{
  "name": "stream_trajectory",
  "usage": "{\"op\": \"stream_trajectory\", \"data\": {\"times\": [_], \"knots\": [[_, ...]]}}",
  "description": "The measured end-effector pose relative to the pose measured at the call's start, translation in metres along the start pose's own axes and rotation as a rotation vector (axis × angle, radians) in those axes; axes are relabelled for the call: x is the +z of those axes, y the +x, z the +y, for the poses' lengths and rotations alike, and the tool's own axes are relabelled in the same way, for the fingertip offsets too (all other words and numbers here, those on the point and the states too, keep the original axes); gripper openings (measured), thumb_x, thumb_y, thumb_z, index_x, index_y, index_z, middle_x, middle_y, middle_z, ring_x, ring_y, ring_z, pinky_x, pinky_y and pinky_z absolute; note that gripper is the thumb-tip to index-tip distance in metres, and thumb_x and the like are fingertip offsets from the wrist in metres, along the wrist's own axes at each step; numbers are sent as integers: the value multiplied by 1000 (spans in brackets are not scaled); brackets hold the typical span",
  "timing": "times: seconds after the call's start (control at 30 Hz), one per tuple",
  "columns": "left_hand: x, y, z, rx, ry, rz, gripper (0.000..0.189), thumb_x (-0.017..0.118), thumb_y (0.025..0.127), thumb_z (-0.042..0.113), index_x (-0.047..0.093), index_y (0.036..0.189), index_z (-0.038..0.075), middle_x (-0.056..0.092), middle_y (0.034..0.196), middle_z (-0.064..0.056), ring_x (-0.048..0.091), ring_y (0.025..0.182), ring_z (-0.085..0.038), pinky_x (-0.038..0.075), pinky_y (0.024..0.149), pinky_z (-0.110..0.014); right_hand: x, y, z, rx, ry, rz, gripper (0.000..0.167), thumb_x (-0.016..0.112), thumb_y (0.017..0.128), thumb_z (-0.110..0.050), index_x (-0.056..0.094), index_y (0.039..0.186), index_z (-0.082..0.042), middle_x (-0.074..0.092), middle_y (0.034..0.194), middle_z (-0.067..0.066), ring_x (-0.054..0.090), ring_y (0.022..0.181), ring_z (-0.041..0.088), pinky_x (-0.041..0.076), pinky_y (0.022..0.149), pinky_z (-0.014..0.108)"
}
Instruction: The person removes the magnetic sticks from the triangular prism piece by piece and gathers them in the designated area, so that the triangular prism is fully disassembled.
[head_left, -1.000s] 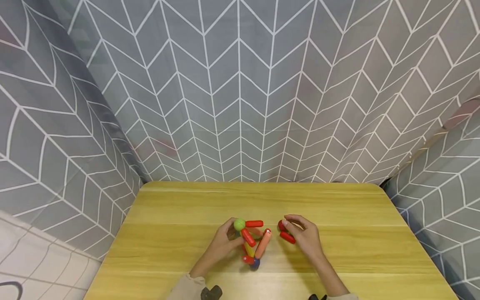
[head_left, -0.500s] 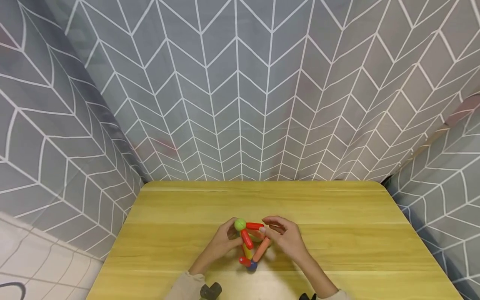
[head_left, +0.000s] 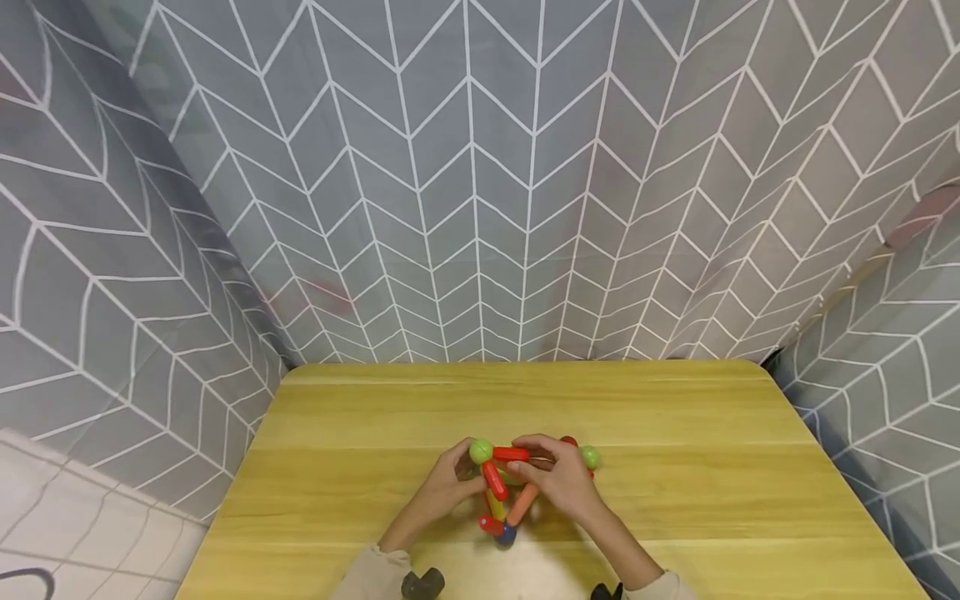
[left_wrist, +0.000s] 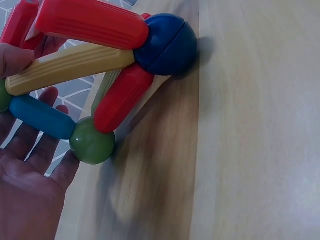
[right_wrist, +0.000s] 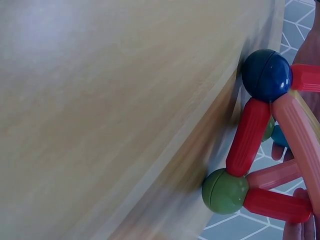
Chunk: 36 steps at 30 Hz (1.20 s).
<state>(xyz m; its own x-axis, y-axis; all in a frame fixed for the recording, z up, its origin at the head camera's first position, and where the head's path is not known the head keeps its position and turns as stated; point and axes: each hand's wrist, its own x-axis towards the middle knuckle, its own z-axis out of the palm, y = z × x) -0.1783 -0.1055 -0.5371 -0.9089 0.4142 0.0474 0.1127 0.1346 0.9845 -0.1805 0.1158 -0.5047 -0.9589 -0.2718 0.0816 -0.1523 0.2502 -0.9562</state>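
A construction of magnetic building sticks and balls stands between the hands. Its blue ball (left_wrist: 167, 44) is low at the table, joined to red sticks and a yellow stick (left_wrist: 70, 67). My left hand (head_left: 444, 485) grips its left side, thumb beside the yellow stick and fingers behind the blue stick (left_wrist: 42, 117). A light green ball (head_left: 482, 451) tops that side, with a red stick (head_left: 512, 454) pointing right. My right hand (head_left: 562, 481) pinches around this stick's free end, above the coral stick (head_left: 522, 504). In the right wrist view its fingers are mostly hidden behind the sticks.
A red ball (head_left: 569, 440) and another green ball (head_left: 591, 457) show past the back of the right hand. The wooden table (head_left: 360, 417) meets a grey patterned curtain (head_left: 480, 208) behind, with curtains at both sides too.
The right hand has moved left from the red ball and loose red stick to the construction's red stick. The left hand keeps its hold, almost still.
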Motion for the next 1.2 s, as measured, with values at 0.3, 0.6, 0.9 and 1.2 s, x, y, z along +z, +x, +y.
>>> {"op": "stream_trajectory", "data": {"times": [0.3,0.6,0.9,1.2], "knots": [[0,-4,0,-3,-24,13,35,67,92,12,58,125,7,64,123,-8,60,128,-15,40,108,-14,6,3,-2,40,-3,19,28,79,85,-11,74,112,-6,75,109,14,72,101,17,60,85,22],[0,-4,-2,5,-24,-5,35,64,92,12,56,126,7,62,127,-13,57,133,-26,40,118,-39,8,8,-8,86,52,42,27,79,85,-9,74,111,-6,76,107,15,71,96,7,57,77,17],[0,-4,1,-4,-14,-1,35,64,92,12,57,126,8,63,125,-9,58,131,-22,40,114,-26,13,12,-13,144,156,19,28,80,84,-9,73,110,-3,74,106,18,69,91,6,57,80,17],[2,-5,2,20,0,11,34,63,93,11,57,125,3,63,124,-11,59,130,-24,40,112,-22,16,11,-14,132,172,4,30,79,85,-9,73,112,0,74,107,20,68,88,2,57,78,16]]}}
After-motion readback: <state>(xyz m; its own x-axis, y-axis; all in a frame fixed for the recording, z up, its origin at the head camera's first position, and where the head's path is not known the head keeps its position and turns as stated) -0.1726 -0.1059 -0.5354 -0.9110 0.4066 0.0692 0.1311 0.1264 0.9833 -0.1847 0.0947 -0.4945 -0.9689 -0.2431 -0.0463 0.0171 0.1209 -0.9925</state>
